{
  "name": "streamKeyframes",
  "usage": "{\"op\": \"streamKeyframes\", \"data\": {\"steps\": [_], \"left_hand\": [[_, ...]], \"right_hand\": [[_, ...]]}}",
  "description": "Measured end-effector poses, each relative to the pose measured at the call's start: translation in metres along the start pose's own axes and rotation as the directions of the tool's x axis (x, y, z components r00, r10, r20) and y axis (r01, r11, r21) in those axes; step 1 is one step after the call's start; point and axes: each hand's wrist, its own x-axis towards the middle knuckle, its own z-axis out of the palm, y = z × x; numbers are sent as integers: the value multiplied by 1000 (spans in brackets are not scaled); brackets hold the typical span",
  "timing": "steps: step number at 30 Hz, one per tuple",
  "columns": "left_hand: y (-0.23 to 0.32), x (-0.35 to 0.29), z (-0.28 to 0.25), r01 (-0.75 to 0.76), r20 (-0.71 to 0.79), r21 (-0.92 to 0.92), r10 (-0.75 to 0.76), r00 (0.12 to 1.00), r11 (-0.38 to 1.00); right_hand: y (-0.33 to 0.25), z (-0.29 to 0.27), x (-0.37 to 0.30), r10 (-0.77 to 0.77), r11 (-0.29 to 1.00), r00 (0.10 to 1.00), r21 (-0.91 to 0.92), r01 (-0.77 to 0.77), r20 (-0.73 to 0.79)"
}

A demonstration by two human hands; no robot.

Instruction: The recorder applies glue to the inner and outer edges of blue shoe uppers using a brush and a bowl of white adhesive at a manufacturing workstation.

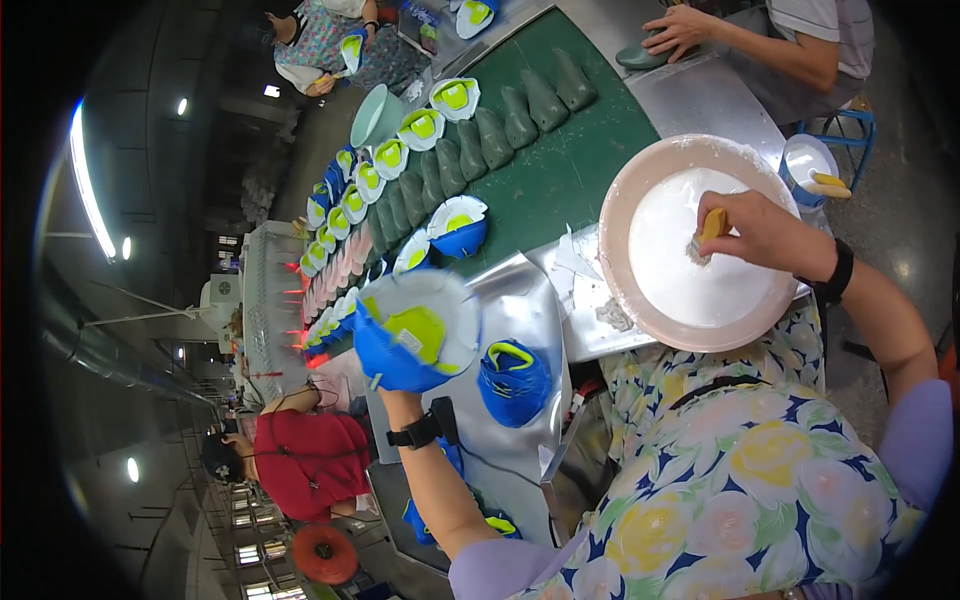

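Green belt [570, 170] runs away up the frame, carrying a row of dark shoe forms [500, 125] and a long line of blue and yellow-green shoe uppers [385, 155]. Silver metal bench [520, 310] sits between belt and worker.

Pink basin [612, 215], wide and shallow, rests on the bench edge, filled with white liquid, likely glue. It sits close to the bench's near edge and above the flowered apron; a knock from the forearm could tip or slop it onto lap and bench.

Blue shoe [410, 335] with white sole and yellow-green panel is raised over the bench, sole side toward the camera. Left hand [395, 375] is mostly hidden behind it; fingers appear wrapped round the blue underside, holding it firmly, though the exact clasp cannot be made out. Held one-handed in the air, it could twist or slip when pressed.

Second blue shoe [512, 380] lies on the bench just below, where drips would land.

Right hand [765, 235] is closed, fingertips pinched on a small yellow-handled brush [707, 232] whose bristles are dipped in the liquid. Overloaded, it may drip between basin and shoe.

Small blue-rimmed bowl [805, 160] with yellow brushes stands just beyond the basin. Other workers sit along the belt.
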Motion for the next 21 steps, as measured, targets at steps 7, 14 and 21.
{"op": "streamKeyframes", "data": {"steps": [7,14,21], "left_hand": [[-53,-10,108,272,312,2,-260,914,962],[-87,-9,184,305,491,71,-299,818,950],[-93,-12,215,-159,263,134,120,957,978]], "right_hand": [[-20,-17,21,-231,970,955,27,240,-185],[-39,-30,32,-324,938,936,84,337,-136],[-27,-22,10,-4,987,935,152,62,-356]]}}
